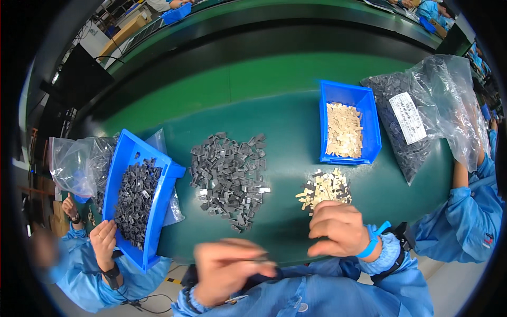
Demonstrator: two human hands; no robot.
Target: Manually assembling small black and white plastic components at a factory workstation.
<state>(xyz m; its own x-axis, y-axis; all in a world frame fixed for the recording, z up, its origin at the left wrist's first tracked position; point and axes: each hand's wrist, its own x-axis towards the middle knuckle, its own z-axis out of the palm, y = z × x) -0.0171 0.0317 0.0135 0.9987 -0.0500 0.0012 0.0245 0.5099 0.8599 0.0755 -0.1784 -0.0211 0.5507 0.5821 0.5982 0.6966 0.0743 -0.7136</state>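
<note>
My left hand (227,268) is low at the table's front edge, somewhat blurred, its thumb and forefinger pinched on a small dark grey plastic piece (261,259). Beyond it spreads a loose pile of dark grey plastic pieces (228,174), a few white ones among them. My right hand (337,231) hovers at the near side of a small heap of cream and black strips (325,190). Its fingers are bent, the thumb stands apart from them, and nothing shows between. A blue bin (368,132) of cream pieces (343,129) stands behind that heap.
On the left, a person's hand (104,240) touches a tilted blue bin (166,182) of dark pieces, with clear bags (74,164) beside it. A labelled bag of dark parts (393,116) lies far right, near another person's sleeve (465,216). A raised ledge (264,39) runs behind the green table (285,127).
</note>
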